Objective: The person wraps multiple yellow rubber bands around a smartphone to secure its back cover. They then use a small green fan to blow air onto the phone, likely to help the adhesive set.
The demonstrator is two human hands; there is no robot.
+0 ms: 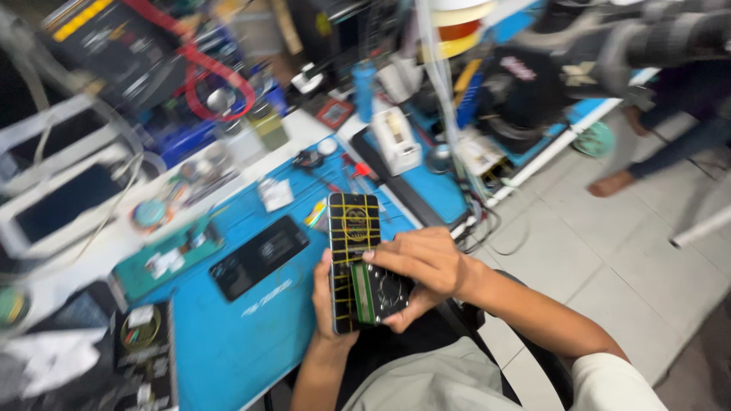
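Head view: your left hand (326,304) cradles the phone (349,251) above the bench (228,342) edge; right hand (422,266) pinches a small green-edged module (377,293) against it. Thin, rigid, likely fragile; hold edges.

Black slab with yellow grid lines (352,243), phone-sized, flat face up toward camera, long axis running away from the person, held above the near edge of the blue mat; lower end hidden by fingers. Small dark rectangular part with green edge strip (378,295) lies across slab's lower right, tilted slightly, overhanging its right edge. Motion blur, finer detail unreadable.
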